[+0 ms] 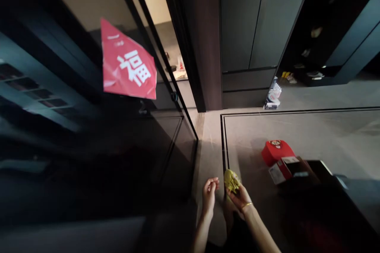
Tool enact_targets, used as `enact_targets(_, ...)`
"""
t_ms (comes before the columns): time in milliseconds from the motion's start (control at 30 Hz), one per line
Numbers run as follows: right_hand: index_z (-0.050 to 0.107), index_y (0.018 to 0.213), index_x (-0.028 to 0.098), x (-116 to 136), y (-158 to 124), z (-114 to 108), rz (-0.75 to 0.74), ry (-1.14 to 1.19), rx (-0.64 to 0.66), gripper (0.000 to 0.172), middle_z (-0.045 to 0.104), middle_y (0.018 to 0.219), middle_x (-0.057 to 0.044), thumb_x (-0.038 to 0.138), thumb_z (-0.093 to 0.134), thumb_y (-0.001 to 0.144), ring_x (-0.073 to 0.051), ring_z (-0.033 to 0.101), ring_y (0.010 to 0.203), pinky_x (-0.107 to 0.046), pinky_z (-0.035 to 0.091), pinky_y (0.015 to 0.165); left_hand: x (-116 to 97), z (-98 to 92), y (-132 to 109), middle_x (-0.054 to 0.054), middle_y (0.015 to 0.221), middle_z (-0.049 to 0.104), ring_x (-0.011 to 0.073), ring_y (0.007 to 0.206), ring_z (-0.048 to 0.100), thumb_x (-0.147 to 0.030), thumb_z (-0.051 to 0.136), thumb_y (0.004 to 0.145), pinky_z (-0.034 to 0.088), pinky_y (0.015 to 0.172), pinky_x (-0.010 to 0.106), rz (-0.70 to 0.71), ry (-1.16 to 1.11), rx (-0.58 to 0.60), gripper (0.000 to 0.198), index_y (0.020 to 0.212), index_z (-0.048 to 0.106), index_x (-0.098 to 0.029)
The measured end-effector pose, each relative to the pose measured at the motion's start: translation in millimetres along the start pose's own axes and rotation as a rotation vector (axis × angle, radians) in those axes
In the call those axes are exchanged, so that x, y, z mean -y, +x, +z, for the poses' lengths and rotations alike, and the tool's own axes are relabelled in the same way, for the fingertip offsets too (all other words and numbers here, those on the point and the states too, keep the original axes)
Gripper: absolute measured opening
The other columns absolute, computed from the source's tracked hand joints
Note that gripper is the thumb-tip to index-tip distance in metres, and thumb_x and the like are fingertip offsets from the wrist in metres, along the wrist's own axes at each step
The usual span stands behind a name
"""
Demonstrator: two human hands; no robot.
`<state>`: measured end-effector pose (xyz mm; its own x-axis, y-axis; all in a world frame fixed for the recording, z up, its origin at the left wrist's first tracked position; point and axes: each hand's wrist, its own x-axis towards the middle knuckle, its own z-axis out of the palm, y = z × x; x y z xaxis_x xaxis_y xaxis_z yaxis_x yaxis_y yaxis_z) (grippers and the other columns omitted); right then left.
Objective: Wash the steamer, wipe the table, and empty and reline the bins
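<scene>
My right hand (240,198), with a thin gold bracelet (246,205) at its wrist, grips a crumpled yellow-green cloth (231,180) low in the view. Folds and a few darker patches show on the cloth's surface. Just left of it is my left hand (210,188), its fingers loosely curled in and nothing visible in them. A small gap lies between that hand and the cloth. Both hands are held above the grey floor, near its dark inlaid line (225,146).
A dark glass sliding door (166,142) with a red paper sign (129,63) fills the left. To the right stand a red box (279,151) and an open carton (282,170). Behind are a grey cabinet (246,23) and some packages (273,95) on the floor.
</scene>
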<state>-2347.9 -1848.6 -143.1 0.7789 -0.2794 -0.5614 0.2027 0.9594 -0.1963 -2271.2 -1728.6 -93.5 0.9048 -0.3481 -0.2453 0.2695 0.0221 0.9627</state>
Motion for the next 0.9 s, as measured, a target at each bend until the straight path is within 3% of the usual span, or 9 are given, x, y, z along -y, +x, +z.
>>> enact_targets(133, 0.066, 0.071, 0.019, 113, 87, 93, -0.057, -0.024, -0.125, 0.007, 0.073, 0.072, -0.001, 0.016, 0.071, 0.075, -0.015, 0.07, 0.069, -0.024, 0.058, 0.063, -68, 73.1, 134, 0.011, 0.086, 0.073, 0.0201, 0.079, 0.068, -0.05, 0.07, 0.069, 0.054, 0.074, 0.031, 0.069, -0.053, 0.042, 0.038, 0.083, 0.071, -0.014)
enact_targets(233, 0.067, 0.074, 0.019, 169, 150, 158, -0.069, -0.025, -0.162, 0.004, 0.073, 0.073, -0.002, 0.018, 0.068, 0.078, -0.015, 0.07, 0.07, -0.025, 0.058, 0.064, -98, 99.9, 216, 0.01, 0.085, 0.072, 0.0187, 0.078, 0.067, -0.045, 0.071, 0.069, 0.053, 0.073, 0.03, 0.078, -0.081, 0.022, 0.033, 0.083, 0.071, -0.015)
enact_targets(333, 0.067, 0.073, 0.018, 201, 224, 202, -0.041, -0.015, -0.176, 0.009, 0.073, 0.074, -0.003, 0.018, 0.063, 0.082, -0.014, 0.069, 0.07, -0.024, 0.057, 0.062, -98, 116.5, 301, 0.006, 0.075, 0.07, 0.0151, 0.068, 0.063, -0.039, 0.072, 0.067, 0.051, 0.067, 0.027, 0.049, -0.107, -0.067, 0.028, 0.08, 0.07, -0.015)
enact_targets(467, 0.066, 0.073, 0.019, 242, 333, 244, -0.038, -0.073, -0.126, 0.012, 0.073, 0.073, -0.001, 0.017, 0.059, 0.083, -0.013, 0.069, 0.072, -0.025, 0.057, 0.065, -100, 151.8, 436, 0.004, 0.071, 0.068, 0.0135, 0.063, 0.06, -0.034, 0.071, 0.064, 0.049, 0.064, 0.027, 0.034, -0.164, -0.1, 0.024, 0.078, 0.069, -0.015)
enact_targets(600, 0.064, 0.075, 0.02, 302, 428, 296, -0.041, -0.164, -0.038, 0.01, 0.071, 0.071, 0.001, 0.016, 0.058, 0.081, -0.013, 0.069, 0.073, -0.026, 0.057, 0.066, -145, 203.2, 570, 0.005, 0.072, 0.069, 0.0136, 0.062, 0.061, -0.033, 0.07, 0.064, 0.049, 0.064, 0.028, 0.083, -0.192, -0.082, 0.022, 0.076, 0.068, -0.015)
enact_targets(733, 0.064, 0.077, 0.02, 361, 512, 357, -0.057, -0.113, -0.191, 0.019, 0.071, 0.072, 0.0, 0.012, 0.049, 0.084, -0.013, 0.069, 0.071, -0.025, 0.056, 0.063, -194, 249.7, 675, 0.007, 0.074, 0.069, 0.016, 0.067, 0.062, -0.033, 0.069, 0.068, 0.051, 0.069, 0.032, 0.109, -0.215, -0.034, 0.022, 0.079, 0.069, -0.015)
enact_targets(800, 0.064, 0.077, 0.02, 384, 560, 387, -0.068, -0.108, -0.231, 0.021, 0.071, 0.073, 0.0, 0.011, 0.047, 0.084, -0.013, 0.068, 0.07, -0.026, 0.057, 0.062, -206, 265.6, 722, 0.009, 0.075, 0.069, 0.017, 0.066, 0.062, -0.035, 0.07, 0.067, 0.051, 0.069, 0.034, 0.082, -0.236, 0.009, 0.024, 0.079, 0.069, -0.014)
enact_targets(900, 0.063, 0.075, 0.02, 407, 645, 436, -0.037, -0.179, -0.181, 0.018, 0.07, 0.072, 0.0, 0.01, 0.049, 0.083, -0.014, 0.068, 0.07, -0.027, 0.057, 0.062, -216, 275.3, 797, 0.009, 0.077, 0.069, 0.0172, 0.065, 0.062, -0.036, 0.071, 0.068, 0.051, 0.069, 0.034, 0.079, -0.267, -0.011, 0.023, 0.079, 0.069, -0.016)
